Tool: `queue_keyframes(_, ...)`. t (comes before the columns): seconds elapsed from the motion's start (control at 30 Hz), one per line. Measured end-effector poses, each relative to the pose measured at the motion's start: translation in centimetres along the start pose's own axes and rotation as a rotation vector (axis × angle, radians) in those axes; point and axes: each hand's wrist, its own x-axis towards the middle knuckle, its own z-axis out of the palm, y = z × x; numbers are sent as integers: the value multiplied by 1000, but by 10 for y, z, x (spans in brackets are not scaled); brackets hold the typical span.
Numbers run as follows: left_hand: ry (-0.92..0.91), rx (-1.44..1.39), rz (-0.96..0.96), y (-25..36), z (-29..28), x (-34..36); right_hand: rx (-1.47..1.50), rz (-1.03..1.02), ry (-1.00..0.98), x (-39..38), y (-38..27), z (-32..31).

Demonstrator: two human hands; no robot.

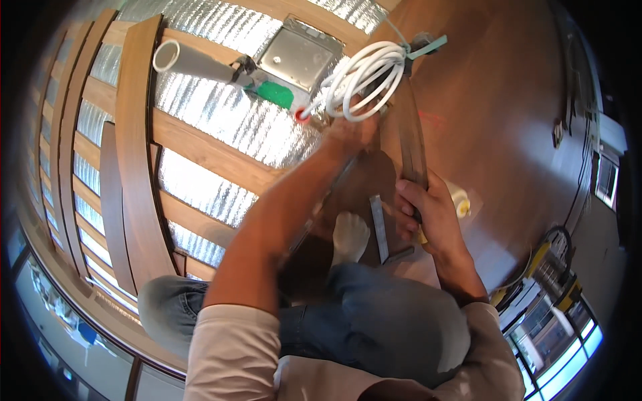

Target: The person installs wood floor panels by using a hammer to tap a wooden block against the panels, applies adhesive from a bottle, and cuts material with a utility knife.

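My right hand (431,207) is closed around the near end of a narrow brown wood strip (409,127), which runs away from me over the floorboards. My left arm reaches forward, and my left hand (351,130) is low at the edge of the laid boards. A coil of white cable (368,77) partly covers its fingers, so their grip does not show. The coil hangs by a pale green tie (428,48). Between my arms, an L-shaped metal square (379,227) lies on the brown boards near my foot (351,235).
Wooden battens (207,150) cross silver foil (261,120) on the left, with loose planks (137,147) over them. A grey pipe (194,63) sticks up beside a metal floor box (297,57). A yellow-and-white container (461,202) and yellow-black equipment (555,267) are at the right.
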Motion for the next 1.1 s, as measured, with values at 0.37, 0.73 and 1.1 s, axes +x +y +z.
queue_keyframes(0.37, -931, 699, 50, 21, -26, 12, -60, -88, 145, -56, 85, -5)
queue_keyframes(0.73, -568, 5, -295, -8, -93, -92, -777, -172, 255, -51, 92, -26)
queue_keyframes(1.1, -1017, -384, -527, -137, -173, -121, -1629, -349, -213, 22, 2, 16)
